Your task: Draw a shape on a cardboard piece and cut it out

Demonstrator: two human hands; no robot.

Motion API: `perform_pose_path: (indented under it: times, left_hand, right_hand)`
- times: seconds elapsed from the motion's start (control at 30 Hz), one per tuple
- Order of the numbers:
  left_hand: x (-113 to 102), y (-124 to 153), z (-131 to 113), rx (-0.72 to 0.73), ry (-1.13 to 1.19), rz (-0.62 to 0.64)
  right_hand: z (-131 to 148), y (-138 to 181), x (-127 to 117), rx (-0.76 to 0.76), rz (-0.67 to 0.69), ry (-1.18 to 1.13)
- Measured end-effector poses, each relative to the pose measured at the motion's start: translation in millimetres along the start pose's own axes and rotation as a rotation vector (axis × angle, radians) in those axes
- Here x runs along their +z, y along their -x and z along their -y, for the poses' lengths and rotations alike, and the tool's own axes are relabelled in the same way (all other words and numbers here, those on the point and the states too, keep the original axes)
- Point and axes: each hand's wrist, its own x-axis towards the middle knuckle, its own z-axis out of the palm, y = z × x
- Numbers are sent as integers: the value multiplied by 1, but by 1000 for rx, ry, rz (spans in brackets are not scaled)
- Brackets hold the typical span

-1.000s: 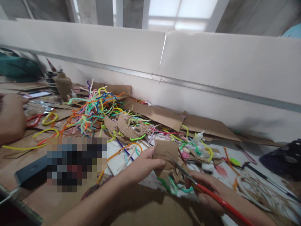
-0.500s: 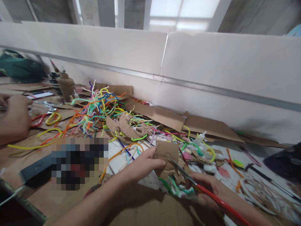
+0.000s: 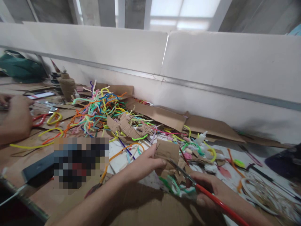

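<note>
Little had shifted: the left hand (image 3: pixel 150 163) gripped the cardboard (image 3: pixel 168 149); the right hand (image 3: pixel 217 185), right of the cardboard, gripped a red-handled tool (image 3: pixel 211 196), so work seemed barely advanced

I see plain brown on the squarish cardboard piece (image 3: pixel 169 150) over my remote link, solid red along the long slim tool handle (image 3: pixel 218 201), and orange, yellow, blue and mint mixed through the tangled fuzzy pipe-cleaner heap (image 3: pixel 97 108).

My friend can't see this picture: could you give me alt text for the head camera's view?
A person's left hand holds a piece of cardboard while the right hand holds a red-handled tool, its tip at the cardboard. Beyond, colourful fuzzy stems lie heaped on a cluttered table.
</note>
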Motion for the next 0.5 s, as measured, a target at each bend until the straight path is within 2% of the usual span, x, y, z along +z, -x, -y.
perform_pose_path:
  times: [0.23, 0.5]
  left_hand:
    - [-3, -1, 3, 5, 3, 16]
    - [-5, -2, 3, 16, 69, 7]
  right_hand:
    - [-3, 0, 1, -8, -18, -28]
    - [1, 0, 3, -27, -68, 50]
